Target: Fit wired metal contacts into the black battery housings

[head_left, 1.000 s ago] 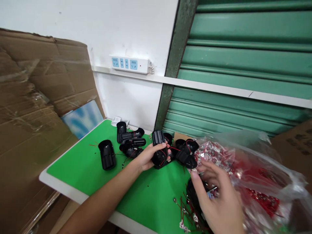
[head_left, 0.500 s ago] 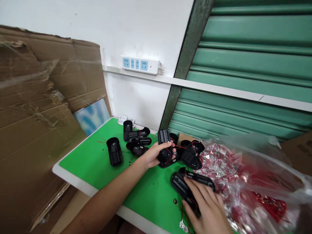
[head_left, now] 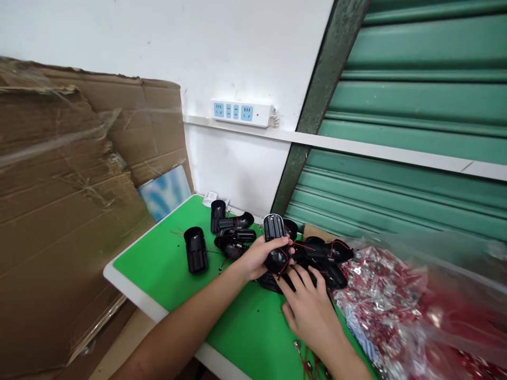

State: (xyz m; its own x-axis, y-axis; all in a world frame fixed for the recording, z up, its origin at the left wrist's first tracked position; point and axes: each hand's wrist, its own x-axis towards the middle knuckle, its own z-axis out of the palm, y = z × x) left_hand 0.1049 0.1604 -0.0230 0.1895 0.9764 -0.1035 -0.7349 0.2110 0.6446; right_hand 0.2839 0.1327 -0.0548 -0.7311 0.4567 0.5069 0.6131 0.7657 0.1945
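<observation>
My left hand [head_left: 264,257] is closed around a black plastic housing [head_left: 274,228], ribbed at its upper end and rounded below, with a thin red wire on it. Close beside it, my right hand [head_left: 307,298] lies with fingers spread over a heap of similar black housings [head_left: 335,274]. Its fingertips touch or nearly touch them; the contact is partly hidden. Another black housing [head_left: 196,252] sits alone on the green tabletop toward the left, and several more [head_left: 233,224] are piled behind my left hand.
A clear plastic bag [head_left: 388,287] full of red-wired metal bits covers the table's right side. Loose wired pieces [head_left: 298,345] lie near the front edge. Cardboard [head_left: 79,211] stands at left. A power strip [head_left: 242,113] is on the wall beside a green shutter [head_left: 415,100].
My right hand has moved up and left, toward my left hand. The housings it touched near the front now lie farther back in the heap. My left hand keeps its housing.
</observation>
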